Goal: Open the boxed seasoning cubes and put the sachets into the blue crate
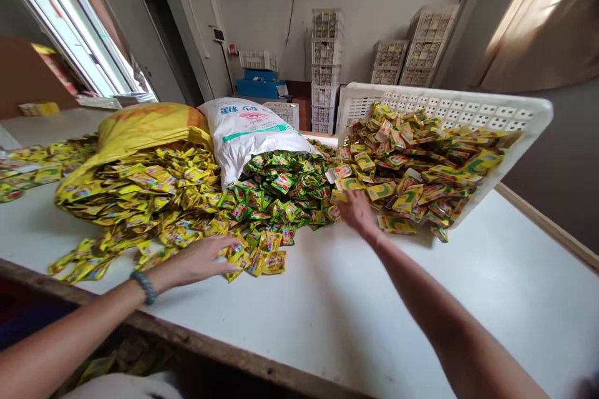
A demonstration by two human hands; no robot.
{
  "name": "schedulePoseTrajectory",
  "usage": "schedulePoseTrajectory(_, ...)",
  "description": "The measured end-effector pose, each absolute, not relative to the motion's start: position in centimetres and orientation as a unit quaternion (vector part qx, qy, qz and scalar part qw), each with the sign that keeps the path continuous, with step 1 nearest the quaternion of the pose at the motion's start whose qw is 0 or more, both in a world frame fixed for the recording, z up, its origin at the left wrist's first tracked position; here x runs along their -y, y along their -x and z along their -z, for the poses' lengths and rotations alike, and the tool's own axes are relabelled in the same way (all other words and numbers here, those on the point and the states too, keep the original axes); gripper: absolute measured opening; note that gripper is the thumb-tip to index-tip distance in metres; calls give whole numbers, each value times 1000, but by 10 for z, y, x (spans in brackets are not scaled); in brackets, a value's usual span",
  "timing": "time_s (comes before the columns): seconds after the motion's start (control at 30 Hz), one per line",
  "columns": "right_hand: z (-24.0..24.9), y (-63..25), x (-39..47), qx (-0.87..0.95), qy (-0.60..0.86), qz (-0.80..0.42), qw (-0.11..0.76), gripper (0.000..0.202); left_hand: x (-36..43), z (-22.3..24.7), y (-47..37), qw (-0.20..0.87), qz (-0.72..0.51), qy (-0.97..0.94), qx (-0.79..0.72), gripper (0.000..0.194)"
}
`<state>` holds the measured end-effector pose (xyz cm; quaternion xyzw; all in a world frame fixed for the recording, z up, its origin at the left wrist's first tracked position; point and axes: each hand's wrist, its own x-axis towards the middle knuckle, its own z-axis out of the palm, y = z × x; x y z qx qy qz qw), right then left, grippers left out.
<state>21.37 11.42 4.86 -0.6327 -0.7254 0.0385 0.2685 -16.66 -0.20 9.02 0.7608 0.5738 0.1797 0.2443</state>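
My left hand (206, 259) reaches over the table's near side, fingers and thumb apart, beside several loose yellow sachets (274, 262). Behind it, more yellow sachets (159, 181) spill from a yellow sack (150, 121). Green sachets (281, 184) pour out of a white sack (248, 128) in the middle. My right hand (358, 213) is at the edge of a heap of small yellow cartons (412, 165). Its fingertips meet the cartons, and blur hides whether they grip one. The cartons slide out of a white plastic crate (491, 109) tipped on its side.
The white table (299, 318) has a wooden near edge (224, 355) and a raised strip along its right side. Stacked white crates (326, 68) stand against the back wall, with more stacks (428, 43) to their right. A blue box (262, 87) sits behind the sacks.
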Motion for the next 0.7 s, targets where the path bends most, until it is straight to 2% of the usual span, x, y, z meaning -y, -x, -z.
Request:
schedulePoseTrajectory(0.07, -51, -232, -145, 725, 646, -40, 234, 48, -7, -74, 145, 171, -115, -839, -504, 54)
schedulePoseTrajectory(0.17, -34, -236, -151, 749, 625, -69, 208, 47, -14, -55, 123, 138, -69, -900, -408, 58)
schedulePoseTrajectory(0.3, -5, -219, -91, 784, 583, -85, 196, 37, -11, -30, 119, 143, -86, -922, -350, 40)
schedulePoseTrajectory(0.37, 2, -209, -52, 796, 539, -90, 260, 30, -7, -20, 121, 181, -121, -909, -355, 36)
schedulePoseTrajectory(0.47, -2, -189, -6, 801, 469, -90, 361, 29, 1, -19, 120, 319, -187, -826, -425, 42)
schedulePoseTrajectory(0.53, -10, -169, 13, 821, 404, -92, 392, 35, 5, -26, 118, 486, -220, -703, -470, 50)
schedulePoseTrajectory(0.63, -21, -131, 27, 864, 309, -103, 383, 41, 12, -38, 117, 728, -223, -477, -440, 54)
schedulePoseTrajectory(0.7, -24, -108, 28, 892, 252, -121, 354, 44, 16, -42, 120, 790, -228, -396, -408, 47)
